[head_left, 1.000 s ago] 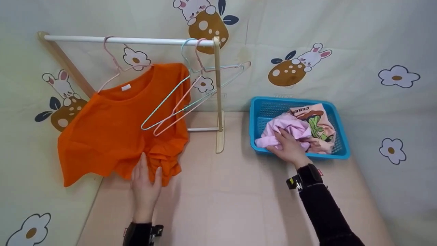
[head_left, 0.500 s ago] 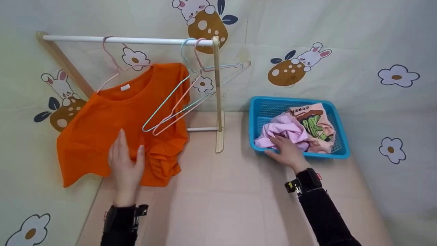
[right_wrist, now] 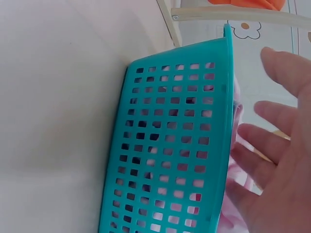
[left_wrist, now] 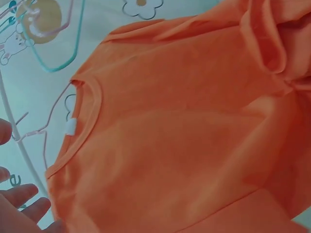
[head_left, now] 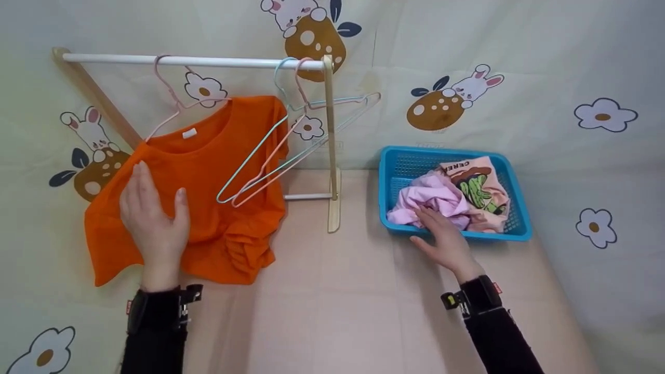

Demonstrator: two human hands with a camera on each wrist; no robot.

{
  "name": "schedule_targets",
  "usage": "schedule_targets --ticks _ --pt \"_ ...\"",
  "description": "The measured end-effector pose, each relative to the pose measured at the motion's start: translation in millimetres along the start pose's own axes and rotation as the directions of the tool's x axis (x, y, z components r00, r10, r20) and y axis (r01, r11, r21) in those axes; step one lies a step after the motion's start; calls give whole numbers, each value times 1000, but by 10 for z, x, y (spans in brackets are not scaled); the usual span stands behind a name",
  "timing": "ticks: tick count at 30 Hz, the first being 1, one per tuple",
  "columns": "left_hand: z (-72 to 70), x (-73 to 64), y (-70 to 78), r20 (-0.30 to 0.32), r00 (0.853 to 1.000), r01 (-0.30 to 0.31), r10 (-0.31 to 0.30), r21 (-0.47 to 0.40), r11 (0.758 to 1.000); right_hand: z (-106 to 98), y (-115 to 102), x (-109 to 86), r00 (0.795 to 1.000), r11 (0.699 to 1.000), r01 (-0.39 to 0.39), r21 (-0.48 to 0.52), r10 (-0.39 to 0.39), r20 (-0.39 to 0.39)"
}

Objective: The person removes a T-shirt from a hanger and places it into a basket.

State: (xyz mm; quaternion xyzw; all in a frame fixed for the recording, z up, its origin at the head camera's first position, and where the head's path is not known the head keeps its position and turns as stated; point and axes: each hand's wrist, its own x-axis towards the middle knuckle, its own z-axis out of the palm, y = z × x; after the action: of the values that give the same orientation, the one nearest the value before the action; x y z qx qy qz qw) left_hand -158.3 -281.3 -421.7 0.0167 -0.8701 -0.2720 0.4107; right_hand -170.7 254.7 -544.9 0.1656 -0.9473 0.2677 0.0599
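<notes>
An orange T-shirt (head_left: 208,171) hangs on a pink hanger (head_left: 169,85) from the rack's white rail (head_left: 223,62); its lower right part is bunched. My left hand (head_left: 156,218) is in front of the shirt's left side, fingers extended and holding nothing. In the left wrist view its fingers (left_wrist: 22,196) show at the lower left, near the collar. On the right, a blue basket (head_left: 385,182) contains a crumpled pink garment (head_left: 434,195) and a peach printed one (head_left: 483,182). My right hand (head_left: 444,239) is over the basket's near rim with relaxed fingers, overlapping the pink garment in the head view.
A blue hanger (head_left: 249,156) and another pink hanger (head_left: 270,166) hang bare at the rail's right end, partly in front of the shirt. The rack's wooden post (head_left: 332,130) stands between shirt and basket. Patterned cloth (head_left: 545,62) surrounds the beige surface (head_left: 332,311).
My left hand has moved up and left from the shirt's bunched bottom toward its shoulder. The right hand has drawn back slightly from the pink garment.
</notes>
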Motion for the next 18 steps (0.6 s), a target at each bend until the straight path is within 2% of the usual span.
schedule_targets --ticks 6,13,18 --pt "-67 226 9 -24 1000 -5 7 90 996 27 -17 -80 996 998 65 -11 -66 -64" --pt "-80 445 -9 15 992 115 -121 216 970 77 -64 -179 993 996 74 -40 -77 -90" --pt "-71 578 -18 97 975 169 -200 256 952 102 -71 -231 990 995 82 -58 -88 -107"
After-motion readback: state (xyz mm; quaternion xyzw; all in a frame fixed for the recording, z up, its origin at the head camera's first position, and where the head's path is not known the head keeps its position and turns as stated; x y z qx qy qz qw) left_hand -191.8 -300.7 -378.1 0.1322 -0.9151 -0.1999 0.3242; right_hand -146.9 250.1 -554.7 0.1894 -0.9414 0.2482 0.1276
